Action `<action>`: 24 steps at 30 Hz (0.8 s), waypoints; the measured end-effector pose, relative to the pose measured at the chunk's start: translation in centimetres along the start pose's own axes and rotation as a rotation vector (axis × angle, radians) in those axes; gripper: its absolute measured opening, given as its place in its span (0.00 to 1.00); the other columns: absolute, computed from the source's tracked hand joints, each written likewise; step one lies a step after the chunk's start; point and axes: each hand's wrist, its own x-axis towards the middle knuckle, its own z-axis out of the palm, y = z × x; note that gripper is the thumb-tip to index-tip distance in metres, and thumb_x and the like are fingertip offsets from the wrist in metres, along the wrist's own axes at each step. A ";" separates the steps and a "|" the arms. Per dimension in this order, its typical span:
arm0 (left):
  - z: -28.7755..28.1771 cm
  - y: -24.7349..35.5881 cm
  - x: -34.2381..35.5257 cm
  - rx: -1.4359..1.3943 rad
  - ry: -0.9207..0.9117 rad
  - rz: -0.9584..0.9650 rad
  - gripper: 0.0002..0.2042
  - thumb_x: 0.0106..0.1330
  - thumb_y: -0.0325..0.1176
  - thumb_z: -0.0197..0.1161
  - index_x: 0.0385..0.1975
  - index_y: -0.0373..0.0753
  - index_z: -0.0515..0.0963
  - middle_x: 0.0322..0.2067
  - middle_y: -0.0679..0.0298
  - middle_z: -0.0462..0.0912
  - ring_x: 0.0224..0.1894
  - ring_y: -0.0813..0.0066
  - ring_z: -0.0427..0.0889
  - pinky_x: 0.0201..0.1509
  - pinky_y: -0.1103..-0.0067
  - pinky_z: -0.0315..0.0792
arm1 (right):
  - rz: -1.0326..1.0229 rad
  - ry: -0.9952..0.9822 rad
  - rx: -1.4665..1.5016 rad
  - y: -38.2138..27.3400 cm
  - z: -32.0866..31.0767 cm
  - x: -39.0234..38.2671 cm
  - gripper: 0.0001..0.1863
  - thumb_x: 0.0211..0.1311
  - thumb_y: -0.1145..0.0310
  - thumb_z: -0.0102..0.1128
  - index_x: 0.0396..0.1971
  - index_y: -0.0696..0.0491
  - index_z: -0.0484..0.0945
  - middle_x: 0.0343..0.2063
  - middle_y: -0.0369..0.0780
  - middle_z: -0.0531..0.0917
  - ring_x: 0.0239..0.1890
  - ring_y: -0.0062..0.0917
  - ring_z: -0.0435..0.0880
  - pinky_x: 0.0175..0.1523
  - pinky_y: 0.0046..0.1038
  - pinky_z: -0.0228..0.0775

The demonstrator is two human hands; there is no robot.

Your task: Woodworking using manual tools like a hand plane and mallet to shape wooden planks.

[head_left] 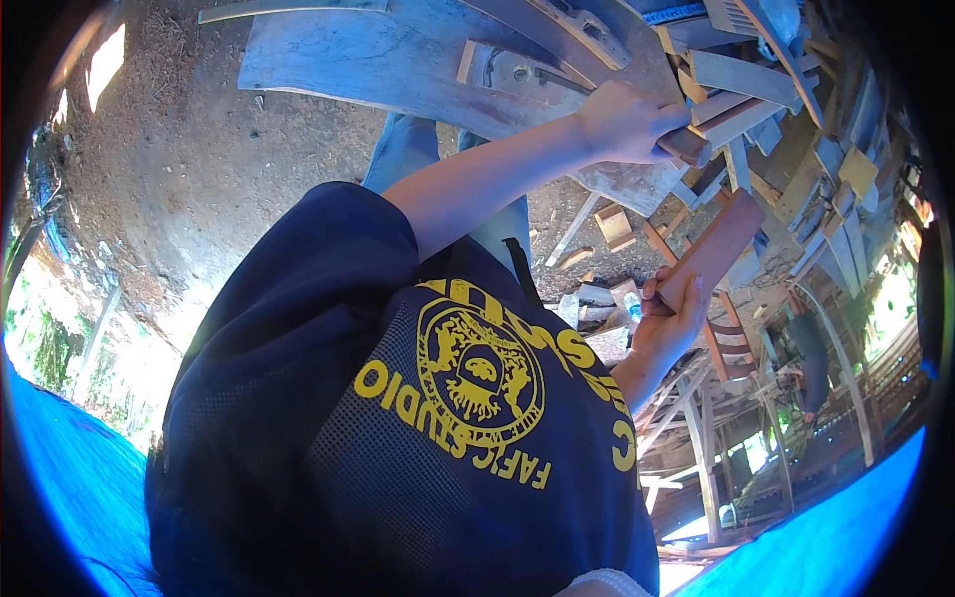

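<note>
My left hand reaches across, its fingers closed round a small dark brown wooden block over the edge of a pale, worn plank bench. Lower down and to the right, my right hand grips one end of a flat reddish-brown board. The board tilts up and away from that hand, its far end free in the air. The block and the board are apart. On the bench beside my left wrist lies a wooden piece with a dark round mark; a longer slotted wooden piece lies behind it.
Offcuts and boards are heaped at the far right. Small wood blocks lie on the dirt floor. A slatted wooden frame stands beyond my right hand. Blue sheeting shows at the lower corners.
</note>
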 end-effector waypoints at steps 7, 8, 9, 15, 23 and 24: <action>-0.3 -0.2 0.4 0.034 0.051 -0.044 0.20 0.48 0.51 0.70 0.33 0.46 0.74 0.25 0.70 0.81 0.25 0.68 0.82 0.23 0.73 0.73 | -0.035 -0.040 -0.028 -0.2 0.4 0.5 0.22 0.66 0.61 0.54 0.54 0.58 0.64 0.24 0.46 0.79 0.17 0.26 0.76 0.14 0.18 0.59; -0.4 -0.2 0.4 0.035 0.044 -0.054 0.20 0.48 0.51 0.71 0.33 0.46 0.74 0.25 0.70 0.81 0.25 0.68 0.82 0.23 0.73 0.73 | -0.035 -0.042 -0.030 -0.2 0.5 0.6 0.22 0.66 0.61 0.54 0.54 0.58 0.64 0.24 0.46 0.79 0.17 0.26 0.76 0.14 0.18 0.59; -0.5 -0.2 0.4 0.035 0.046 -0.056 0.20 0.48 0.51 0.71 0.33 0.46 0.74 0.25 0.70 0.81 0.25 0.68 0.82 0.23 0.73 0.73 | -0.042 -0.062 -0.039 -0.2 0.5 0.6 0.23 0.66 0.61 0.54 0.55 0.58 0.63 0.24 0.46 0.79 0.17 0.26 0.76 0.14 0.18 0.59; -0.7 -0.2 0.4 0.033 0.039 -0.091 0.20 0.48 0.50 0.71 0.35 0.47 0.75 0.25 0.70 0.81 0.26 0.68 0.82 0.24 0.73 0.74 | -0.060 -0.076 -0.088 -0.5 0.9 1.0 0.24 0.66 0.61 0.55 0.55 0.58 0.62 0.24 0.46 0.78 0.16 0.26 0.76 0.14 0.19 0.59; -0.7 -0.5 1.0 -0.006 0.077 -0.117 0.19 0.48 0.48 0.71 0.35 0.48 0.75 0.24 0.69 0.81 0.25 0.66 0.82 0.25 0.71 0.74 | -0.062 -0.103 -0.142 -1.1 1.2 1.5 0.24 0.65 0.60 0.55 0.54 0.59 0.63 0.24 0.46 0.79 0.16 0.26 0.76 0.15 0.20 0.60; -0.6 -0.6 1.1 -0.003 0.078 -0.119 0.19 0.48 0.48 0.71 0.35 0.48 0.75 0.24 0.69 0.81 0.25 0.66 0.82 0.25 0.71 0.74 | -0.139 -0.069 -0.185 -1.8 1.2 1.5 0.23 0.64 0.60 0.56 0.52 0.59 0.64 0.23 0.45 0.78 0.16 0.25 0.75 0.15 0.21 0.59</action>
